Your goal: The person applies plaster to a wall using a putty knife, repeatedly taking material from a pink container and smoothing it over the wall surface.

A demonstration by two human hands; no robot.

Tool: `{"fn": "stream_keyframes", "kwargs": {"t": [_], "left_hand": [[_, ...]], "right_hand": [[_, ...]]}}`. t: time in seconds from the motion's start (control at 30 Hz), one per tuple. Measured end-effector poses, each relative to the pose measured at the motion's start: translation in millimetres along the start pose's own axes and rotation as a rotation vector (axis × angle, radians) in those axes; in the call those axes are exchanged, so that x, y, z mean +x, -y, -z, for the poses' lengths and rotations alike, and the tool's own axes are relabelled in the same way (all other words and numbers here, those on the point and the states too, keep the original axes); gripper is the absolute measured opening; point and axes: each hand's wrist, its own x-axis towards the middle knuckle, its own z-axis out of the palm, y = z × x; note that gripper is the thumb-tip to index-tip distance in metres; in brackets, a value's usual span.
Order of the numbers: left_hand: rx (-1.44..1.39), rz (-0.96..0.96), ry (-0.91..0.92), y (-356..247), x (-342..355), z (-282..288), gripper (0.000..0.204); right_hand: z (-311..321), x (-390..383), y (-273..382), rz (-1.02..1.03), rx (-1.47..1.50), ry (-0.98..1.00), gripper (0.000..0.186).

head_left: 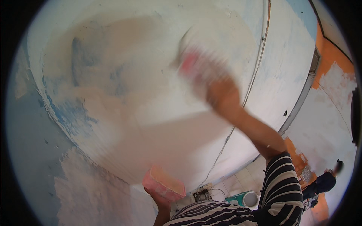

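My right hand (pixel 218 88) is raised against the wall (pixel 151 75) and blurred by motion; it grips a flat tool with a red handle (pixel 192 64) whose pale blade lies on the wet plaster. My left hand (pixel 160 201) is low near the bottom edge, holding a pink rectangular tray (pixel 164 182) from below. My right arm wears a black and white striped sleeve (pixel 281 188).
The wall is patchy white and beige plaster over blue paint. A thin cable (pixel 260 49) runs down it. At lower right lie a tiled floor, a pale bucket (pixel 249 197) and a power strip (pixel 201 194). Another person (pixel 322 182) crouches by an orange wall.
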Motion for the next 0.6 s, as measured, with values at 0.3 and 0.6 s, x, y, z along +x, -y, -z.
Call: {"fn": "stream_keyframes", "kwargs": {"t": [0.3, 0.6], "left_hand": [[0.021, -0.020, -0.018, -4.3, -4.3, 10.6, 0.085], [0.068, 0.036, -0.062, -31.9, -13.4, -23.1, 0.086]], "right_hand": [[46.1, 11.5, -18.1, -0.250, 0.462, -0.336, 0.047], [-4.4, -61.8, 82.7, 0.311, 0.488, 0.154, 0.057]]}}
